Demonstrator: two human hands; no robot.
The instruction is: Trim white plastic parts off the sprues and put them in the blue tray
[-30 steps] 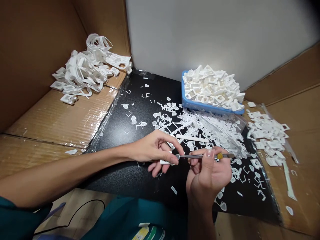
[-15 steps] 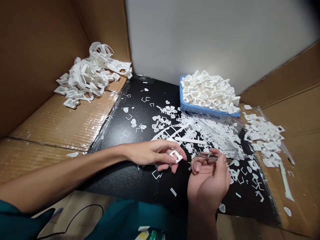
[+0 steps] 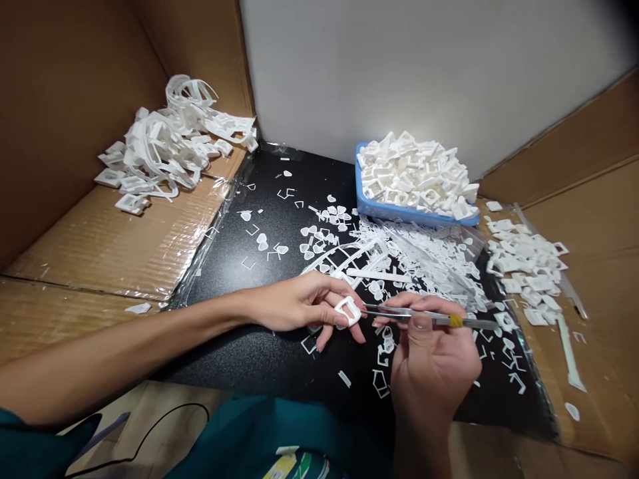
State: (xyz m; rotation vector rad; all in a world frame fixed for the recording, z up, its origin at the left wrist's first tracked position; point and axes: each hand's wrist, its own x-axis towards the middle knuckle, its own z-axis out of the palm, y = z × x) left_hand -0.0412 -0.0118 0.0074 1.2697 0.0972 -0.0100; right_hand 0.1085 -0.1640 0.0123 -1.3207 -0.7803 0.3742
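Between the thumb and fingers of my left hand (image 3: 309,303) is a small white frame-shaped plastic piece (image 3: 348,311) with an opening in its middle. My right hand (image 3: 434,352) grips metal tweezers (image 3: 407,315) that carry a yellow band. The tweezers lie almost level, and their tips point left, right by the edge of the white piece; whether they touch it I cannot tell. Under and around both hands, thin white offcuts (image 3: 382,382) lie scattered on the black tabletop (image 3: 227,359).
A blue tray (image 3: 417,214) heaped with white pieces stands at the back. In front of it spreads a pile of offcuts (image 3: 434,263). More white pieces (image 3: 529,266) lie on cardboard at right, and a tangled heap (image 3: 164,150) at far left. Cardboard walls (image 3: 74,100) flank the table.
My right hand has turned over, bringing the tweezers level with their tips pointing at the white piece. The left hand keeps its hold, with the piece tilted slightly differently.
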